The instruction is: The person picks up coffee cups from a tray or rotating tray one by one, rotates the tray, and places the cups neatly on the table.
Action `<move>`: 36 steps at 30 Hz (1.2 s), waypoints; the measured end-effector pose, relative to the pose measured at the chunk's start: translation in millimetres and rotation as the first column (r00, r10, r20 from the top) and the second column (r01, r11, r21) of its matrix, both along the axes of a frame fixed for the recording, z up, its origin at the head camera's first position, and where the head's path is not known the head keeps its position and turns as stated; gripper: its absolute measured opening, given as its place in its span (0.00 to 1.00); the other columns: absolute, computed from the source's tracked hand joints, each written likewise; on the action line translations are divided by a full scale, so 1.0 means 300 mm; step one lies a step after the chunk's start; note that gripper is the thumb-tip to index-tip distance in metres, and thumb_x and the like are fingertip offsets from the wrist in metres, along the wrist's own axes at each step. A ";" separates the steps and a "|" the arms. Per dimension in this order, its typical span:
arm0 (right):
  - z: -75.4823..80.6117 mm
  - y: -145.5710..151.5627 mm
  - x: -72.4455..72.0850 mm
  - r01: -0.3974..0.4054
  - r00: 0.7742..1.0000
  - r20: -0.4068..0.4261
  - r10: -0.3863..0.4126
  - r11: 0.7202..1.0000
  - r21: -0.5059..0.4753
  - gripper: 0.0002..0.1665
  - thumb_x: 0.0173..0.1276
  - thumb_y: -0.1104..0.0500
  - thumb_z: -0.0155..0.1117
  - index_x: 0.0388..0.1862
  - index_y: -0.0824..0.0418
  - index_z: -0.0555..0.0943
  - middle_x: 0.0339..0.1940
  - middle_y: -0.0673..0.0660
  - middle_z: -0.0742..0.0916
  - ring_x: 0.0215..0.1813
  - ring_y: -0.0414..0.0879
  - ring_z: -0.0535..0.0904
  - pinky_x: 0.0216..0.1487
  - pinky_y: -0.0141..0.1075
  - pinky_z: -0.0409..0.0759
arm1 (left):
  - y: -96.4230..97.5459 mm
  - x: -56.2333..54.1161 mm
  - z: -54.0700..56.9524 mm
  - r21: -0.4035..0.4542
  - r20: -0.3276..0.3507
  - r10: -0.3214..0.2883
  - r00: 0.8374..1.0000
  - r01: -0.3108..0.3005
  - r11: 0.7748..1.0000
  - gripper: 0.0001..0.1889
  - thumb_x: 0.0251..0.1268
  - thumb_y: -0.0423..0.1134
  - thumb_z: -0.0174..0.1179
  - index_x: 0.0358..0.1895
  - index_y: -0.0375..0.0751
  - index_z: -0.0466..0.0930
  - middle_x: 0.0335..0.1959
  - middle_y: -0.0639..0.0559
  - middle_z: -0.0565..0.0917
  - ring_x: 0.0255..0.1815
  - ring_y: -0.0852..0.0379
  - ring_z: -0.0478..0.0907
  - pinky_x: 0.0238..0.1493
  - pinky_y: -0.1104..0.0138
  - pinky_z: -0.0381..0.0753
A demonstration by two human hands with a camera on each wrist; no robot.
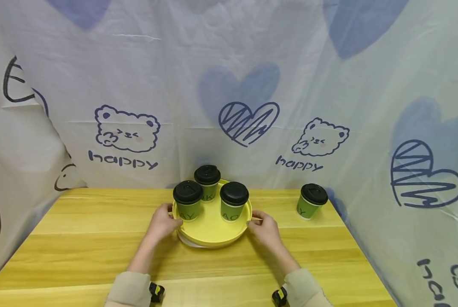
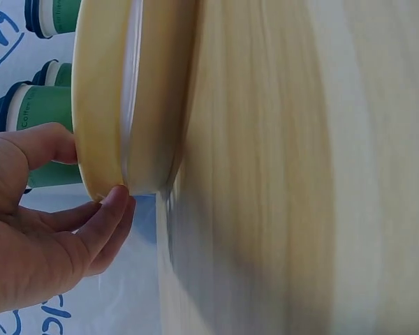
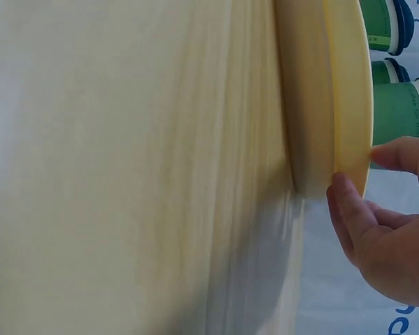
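A round yellow tray [image 1: 212, 232] with a low rim carries three green paper cups with black lids: a left cup [image 1: 189, 209], a rear cup [image 1: 208, 192] and a right cup [image 1: 231, 209]. My left hand [image 1: 162, 224] pinches the tray's left edge, thumb at the rim and fingertips against the side below. On the opposite edge my right hand [image 1: 265, 230] grips in the same way. Beneath the tray, a round lower part [image 2: 157, 91] shows in the left wrist view, with a pale line between the two. Whether they are joined, I cannot tell.
Another lidded green cup [image 1: 308, 209] stands apart on the wooden table [image 1: 98, 238], at the back right. A white cloth [image 1: 190, 85] printed with hearts and bears hangs behind the table and along both sides.
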State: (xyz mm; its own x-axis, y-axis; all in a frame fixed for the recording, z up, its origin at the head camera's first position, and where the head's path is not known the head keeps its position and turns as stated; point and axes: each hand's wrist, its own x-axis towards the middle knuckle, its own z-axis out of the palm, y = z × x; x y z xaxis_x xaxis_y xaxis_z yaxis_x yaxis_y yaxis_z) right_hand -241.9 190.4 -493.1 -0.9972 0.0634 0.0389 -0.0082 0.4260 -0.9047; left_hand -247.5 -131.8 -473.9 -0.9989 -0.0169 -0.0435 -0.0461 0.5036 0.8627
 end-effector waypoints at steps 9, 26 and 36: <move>0.010 0.013 -0.037 0.060 0.998 -0.004 -0.060 0.998 -0.010 0.25 0.66 0.65 0.63 0.62 0.74 0.80 0.54 0.67 0.87 0.53 0.56 0.86 0.46 0.36 0.84 | -0.005 -0.037 -0.008 -0.032 0.016 -0.002 1.000 0.002 0.999 0.37 0.59 0.27 0.63 0.71 0.17 0.62 0.68 0.21 0.71 0.64 0.29 0.75 0.65 0.44 0.77; -0.003 0.027 -0.073 -0.020 0.999 -0.029 0.020 0.999 0.025 0.22 0.68 0.65 0.63 0.60 0.73 0.82 0.45 0.64 0.89 0.46 0.51 0.86 0.41 0.34 0.83 | -0.029 -0.076 -0.009 -0.065 -0.015 -0.032 0.999 0.030 0.997 0.33 0.61 0.29 0.61 0.70 0.18 0.65 0.65 0.22 0.74 0.61 0.32 0.77 0.64 0.46 0.78; 0.001 0.013 -0.015 -0.007 0.999 -0.045 0.010 0.997 0.078 0.22 0.68 0.65 0.66 0.59 0.72 0.82 0.48 0.65 0.89 0.47 0.52 0.87 0.43 0.36 0.85 | -0.054 -0.080 -0.023 -0.272 -0.098 -0.148 0.984 0.117 0.955 0.29 0.65 0.35 0.61 0.63 0.15 0.69 0.57 0.23 0.76 0.58 0.30 0.77 0.64 0.41 0.75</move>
State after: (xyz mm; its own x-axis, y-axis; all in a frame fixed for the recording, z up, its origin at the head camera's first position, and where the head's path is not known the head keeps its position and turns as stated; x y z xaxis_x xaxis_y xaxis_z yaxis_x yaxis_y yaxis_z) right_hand -246.6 194.4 -492.7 -0.9948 0.0498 0.0888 -0.0527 0.4945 -0.8676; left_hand -271.5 -147.9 -480.7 -0.9908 0.1209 0.0611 0.1293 0.7087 0.6936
